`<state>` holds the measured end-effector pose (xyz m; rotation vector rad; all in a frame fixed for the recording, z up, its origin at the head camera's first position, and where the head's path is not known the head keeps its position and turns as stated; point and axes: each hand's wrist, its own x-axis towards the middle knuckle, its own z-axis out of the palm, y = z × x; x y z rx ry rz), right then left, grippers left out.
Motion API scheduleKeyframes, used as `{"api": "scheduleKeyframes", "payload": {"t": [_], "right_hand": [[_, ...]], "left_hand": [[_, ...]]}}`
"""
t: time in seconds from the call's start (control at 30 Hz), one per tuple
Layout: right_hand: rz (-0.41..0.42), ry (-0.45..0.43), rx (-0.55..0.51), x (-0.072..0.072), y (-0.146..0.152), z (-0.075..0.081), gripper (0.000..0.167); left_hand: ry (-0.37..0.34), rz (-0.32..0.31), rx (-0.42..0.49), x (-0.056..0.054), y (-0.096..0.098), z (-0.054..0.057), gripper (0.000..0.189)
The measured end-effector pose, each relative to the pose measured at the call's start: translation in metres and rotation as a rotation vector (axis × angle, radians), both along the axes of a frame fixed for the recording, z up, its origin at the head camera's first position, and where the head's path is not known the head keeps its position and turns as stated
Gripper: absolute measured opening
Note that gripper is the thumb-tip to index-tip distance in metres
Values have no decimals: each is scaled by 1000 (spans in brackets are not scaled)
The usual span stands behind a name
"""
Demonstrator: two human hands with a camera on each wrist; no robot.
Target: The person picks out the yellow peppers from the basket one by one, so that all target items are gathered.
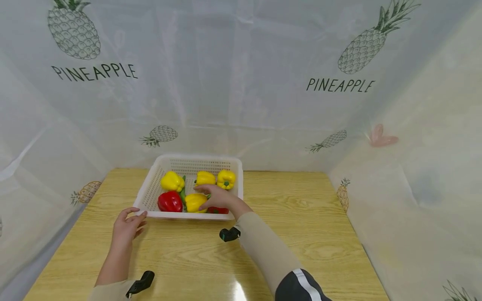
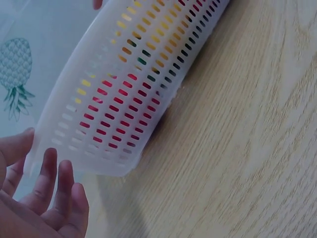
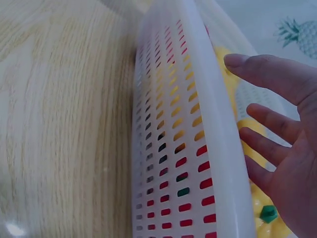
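The table [image 1: 301, 217] has a light, wood-grained top, with a bright patch of glare at its near edge. Behind it and along both sides hangs a pale, creased sheet [image 1: 233, 92], printed at the back with large outlined pineapples [image 1: 75, 33] above the word PINEAPPLE, smaller ones lower down, and a reddish shape [image 1: 382, 137] toward the right. The sheet meets the table's far edge, and a white plastic basket [image 1: 169, 215] with slotted walls sits at that edge, left of the middle. In the basket lie the peppers: a yellow pepper [image 1: 172, 181] at the back left, a red pepper [image 1: 170, 201] in front of it, two more yellow ones [image 1: 226, 179] at the back right, another yellow one [image 1: 193, 203] near the middle of the front wall, and something red [image 1: 217, 210] in the front right corner, partly covered by the wrist. A strip of green shows between the left and middle peppers. The left hand [image 1: 128, 225] pinches the rim at the near left corner, its other fingers loosely bent outside the wall. The right hand [image 1: 217, 197] reaches over the front rim, fingers parted and slightly bent, above the middle yellow pepper; whether it touches that pepper I cannot tell. Both arms wear beige sleeves [image 1: 263, 242], with a black device [image 1: 229, 234] near each wrist.
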<state>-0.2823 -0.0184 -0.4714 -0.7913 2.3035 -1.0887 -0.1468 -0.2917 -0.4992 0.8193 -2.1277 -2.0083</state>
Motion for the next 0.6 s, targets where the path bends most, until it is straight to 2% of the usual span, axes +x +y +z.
{"api": "scheduleKeyframes", "payload": {"t": [0.17, 0.33, 0.6], "right_hand": [[-28, -34, -4, -5, -4, -6, 69], [-16, -67, -10, -8, -8, -11, 66], [-25, -78, 43, -8, -18, -19, 69]], "left_hand": [[-4, 4, 5, -1, 1, -1, 31], [-14, 30, 33, 0, 2, -2, 31], [-21, 33, 48, 0, 3, -3, 29]]}}
